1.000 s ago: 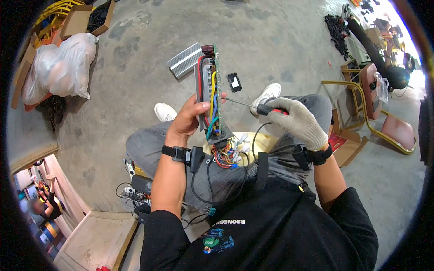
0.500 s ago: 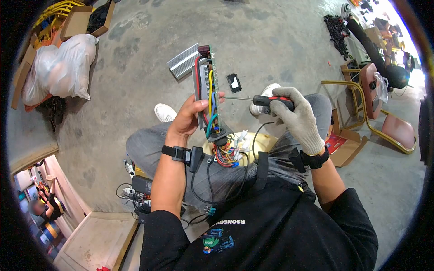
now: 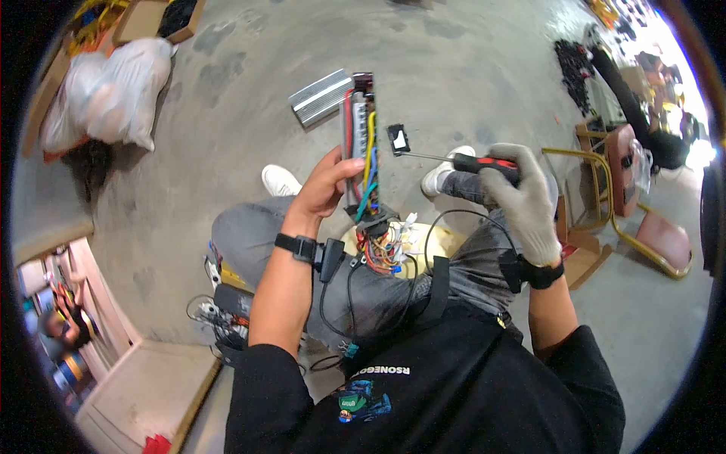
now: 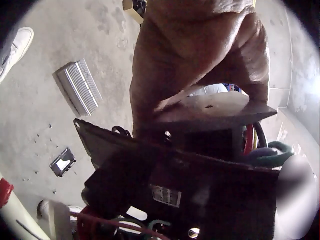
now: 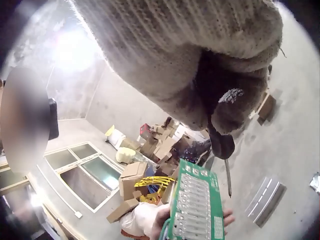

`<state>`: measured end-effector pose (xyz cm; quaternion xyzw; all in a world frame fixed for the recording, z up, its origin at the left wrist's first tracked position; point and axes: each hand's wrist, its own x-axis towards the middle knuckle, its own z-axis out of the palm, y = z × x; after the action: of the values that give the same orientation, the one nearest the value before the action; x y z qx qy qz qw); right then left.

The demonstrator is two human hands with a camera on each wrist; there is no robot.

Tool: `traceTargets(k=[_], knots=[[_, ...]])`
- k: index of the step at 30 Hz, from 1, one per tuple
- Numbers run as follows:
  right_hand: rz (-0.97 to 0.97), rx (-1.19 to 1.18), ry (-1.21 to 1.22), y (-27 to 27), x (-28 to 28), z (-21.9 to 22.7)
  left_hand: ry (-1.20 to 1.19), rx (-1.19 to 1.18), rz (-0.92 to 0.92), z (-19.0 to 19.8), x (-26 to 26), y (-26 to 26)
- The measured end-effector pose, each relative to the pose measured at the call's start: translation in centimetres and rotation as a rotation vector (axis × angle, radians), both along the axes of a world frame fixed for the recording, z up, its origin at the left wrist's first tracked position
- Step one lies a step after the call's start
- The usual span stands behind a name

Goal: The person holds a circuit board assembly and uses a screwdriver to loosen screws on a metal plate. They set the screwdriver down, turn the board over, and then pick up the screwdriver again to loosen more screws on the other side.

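Observation:
My bare left hand (image 3: 325, 183) grips an opened controller unit (image 3: 359, 163) upright, thumb across its side. Red, yellow, blue and green wires run along it. Its green circuit board (image 5: 197, 202), lined with solder joints, faces the right wrist view. Below the unit hangs a bundle of thin coloured wires (image 3: 374, 250) with white connectors. My gloved right hand (image 3: 529, 212) holds a red-and-black screwdriver (image 3: 488, 164) by its handle. The shaft (image 5: 228, 177) points toward the board, its tip apart from it in the head view.
On the floor ahead lie a ribbed metal housing (image 3: 321, 98) and a small black plate (image 3: 398, 140). Small screws are scattered near the plate in the left wrist view. A chair (image 3: 624, 170) stands right; a white plastic bag (image 3: 113, 98) and boxes are at left.
My right hand has moved right, drawing the screwdriver tip away from the board, where it was half a second ago. The left hand keeps its hold while the unit turns slightly.

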<state>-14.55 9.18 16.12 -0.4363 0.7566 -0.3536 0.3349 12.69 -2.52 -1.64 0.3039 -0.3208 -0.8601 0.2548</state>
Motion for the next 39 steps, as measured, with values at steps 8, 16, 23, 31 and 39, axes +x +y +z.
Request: traceTargets(k=[8,16,23,31,39], knots=[[0.117,-0.016,0.112,-0.5,0.1,6.2,-0.243,-0.056,-0.009,3.6,-0.9,0.2],[0.528,-0.025,0.311,-2.8,2.8,7.3,-0.279,-0.041,0.010,2.7,-1.4,0.3],[0.690,-0.130,0.383,-4.2,4.2,6.7,-0.285,-0.054,0.013,2.1,-1.6,0.3],[0.826,-0.172,0.428,-4.8,4.7,6.3,-0.325,-0.097,0.008,2.0,-1.6,0.3],[0.899,-0.189,0.483,-5.0,5.3,6.1,-0.360,-0.100,0.002,2.3,-1.5,0.3]])
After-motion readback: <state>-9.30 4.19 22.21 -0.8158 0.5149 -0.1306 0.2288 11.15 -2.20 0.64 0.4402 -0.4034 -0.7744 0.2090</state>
